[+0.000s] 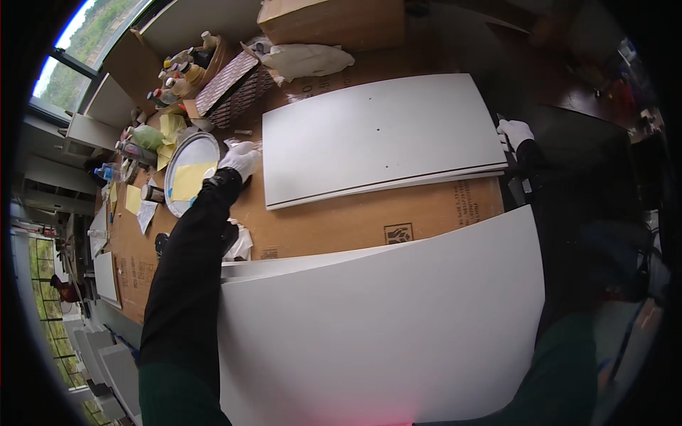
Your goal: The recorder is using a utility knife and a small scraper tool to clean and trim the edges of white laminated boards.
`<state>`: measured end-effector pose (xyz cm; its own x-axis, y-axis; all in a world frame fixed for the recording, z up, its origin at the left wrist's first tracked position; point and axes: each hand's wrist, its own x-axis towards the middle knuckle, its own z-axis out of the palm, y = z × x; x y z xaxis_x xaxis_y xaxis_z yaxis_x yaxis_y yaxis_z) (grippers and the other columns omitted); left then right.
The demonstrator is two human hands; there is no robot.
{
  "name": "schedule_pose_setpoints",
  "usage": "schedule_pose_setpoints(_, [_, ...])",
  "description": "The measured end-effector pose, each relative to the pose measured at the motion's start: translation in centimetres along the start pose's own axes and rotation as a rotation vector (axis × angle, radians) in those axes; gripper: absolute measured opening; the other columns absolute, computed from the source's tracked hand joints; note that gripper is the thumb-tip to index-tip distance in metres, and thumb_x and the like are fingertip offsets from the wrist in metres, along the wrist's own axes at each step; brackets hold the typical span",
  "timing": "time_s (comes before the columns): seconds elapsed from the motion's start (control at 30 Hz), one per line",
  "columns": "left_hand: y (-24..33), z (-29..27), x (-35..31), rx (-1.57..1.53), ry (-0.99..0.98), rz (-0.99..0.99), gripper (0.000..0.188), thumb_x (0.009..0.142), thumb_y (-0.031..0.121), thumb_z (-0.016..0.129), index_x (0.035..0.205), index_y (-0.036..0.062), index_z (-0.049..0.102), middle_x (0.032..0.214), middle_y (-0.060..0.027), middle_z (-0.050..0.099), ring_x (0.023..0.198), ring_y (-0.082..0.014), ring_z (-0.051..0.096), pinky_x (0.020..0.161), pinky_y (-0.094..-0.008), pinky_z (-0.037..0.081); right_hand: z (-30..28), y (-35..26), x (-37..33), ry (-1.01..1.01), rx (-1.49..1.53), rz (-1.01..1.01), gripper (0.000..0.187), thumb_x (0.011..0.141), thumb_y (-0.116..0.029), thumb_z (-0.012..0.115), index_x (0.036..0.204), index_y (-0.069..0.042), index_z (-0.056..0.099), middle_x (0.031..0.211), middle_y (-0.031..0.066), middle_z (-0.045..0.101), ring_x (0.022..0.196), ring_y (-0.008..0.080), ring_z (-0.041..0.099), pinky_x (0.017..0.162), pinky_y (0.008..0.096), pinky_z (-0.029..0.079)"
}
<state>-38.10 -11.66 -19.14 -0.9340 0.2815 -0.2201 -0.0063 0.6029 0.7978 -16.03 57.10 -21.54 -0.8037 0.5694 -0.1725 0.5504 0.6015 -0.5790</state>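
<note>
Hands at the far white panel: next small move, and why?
Probably set the left hand snug against the left end of the far panel. The right hand is at the opposite end, but I can't tell whether the left one touches. Pushing from one end might swing it toward the near panel.

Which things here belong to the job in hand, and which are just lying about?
Likely in the job:
- far panels, between the hands
- left hand, by their left end
- right hand, at their right end
- near panels, probably

Apparently lying about:
- bottles
- cardboard box
- oval tray
- yellow sheet
</note>
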Motion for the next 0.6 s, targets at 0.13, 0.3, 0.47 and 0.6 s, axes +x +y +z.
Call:
schedule_pose_setpoints(0.13, [9.8, -5.3, -4.3, -0.443, -0.199, -0.132, 0.042, 0.098, 0.025, 0.058, 0.132, 0.0020, 0.051, 0.116, -0.0098, 0.061, 0.109, -0.0210, 0.060, 0.093, -0.0380, 0.050, -4.0, -1.9, -4.3, 0.108, 0.644, 0.121, 0.018, 0.093, -0.019, 0.057, 0.086, -0.003, 0.059, 0.073, 0.0024, 0.058, 0.054, 0.0099, 0.051, 0.047, 0.0248, 0.038])
schedule_pose_setpoints(0.3, [23.1, -12.6, -23.4, -0.031, -0.251, 0.178, 0.063, 0.098, 0.048, 0.050, 0.137, -0.0017, 0.047, 0.137, -0.0178, 0.052, 0.127, -0.0275, 0.051, 0.104, -0.0404, 0.042, -15.3, -5.5, -12.6, 0.211, 0.912, 0.013, 0.023, 0.098, -0.026, 0.058, 0.104, -0.003, 0.058, 0.093, 0.0048, 0.063, 0.067, 0.0084, 0.060, 0.067, 0.0313, 0.056])
schedule_pose_setpoints(0.47, [25.3, -12.0, -36.2, 0.302, -0.394, -0.021, 0.071, 0.091, 0.053, 0.056, 0.134, -0.0031, 0.049, 0.148, -0.0256, 0.037, 0.138, -0.0389, 0.038, 0.110, -0.0475, 0.033, -19.2, -11.0, -25.7, 0.004, 0.736, -0.093, 0.020, 0.096, -0.027, 0.058, 0.089, -0.008, 0.061, 0.076, 0.0007, 0.059, 0.054, 0.0042, 0.053, 0.052, 0.0235, 0.049])
schedule_pose_setpoints(0.6, [22.2, -8.8, -38.5, 0.583, -0.274, 0.346, 0.067, 0.089, 0.043, 0.062, 0.136, -0.0031, 0.045, 0.152, -0.0344, 0.024, 0.142, -0.0440, 0.027, 0.114, -0.0515, 0.025, -13.1, -21.6, -34.4, -0.267, 0.345, -0.213, 0.024, 0.094, -0.022, 0.058, 0.090, 0.000, 0.064, 0.069, -0.0003, 0.055, 0.052, 0.0047, 0.049, 0.049, 0.0201, 0.041])
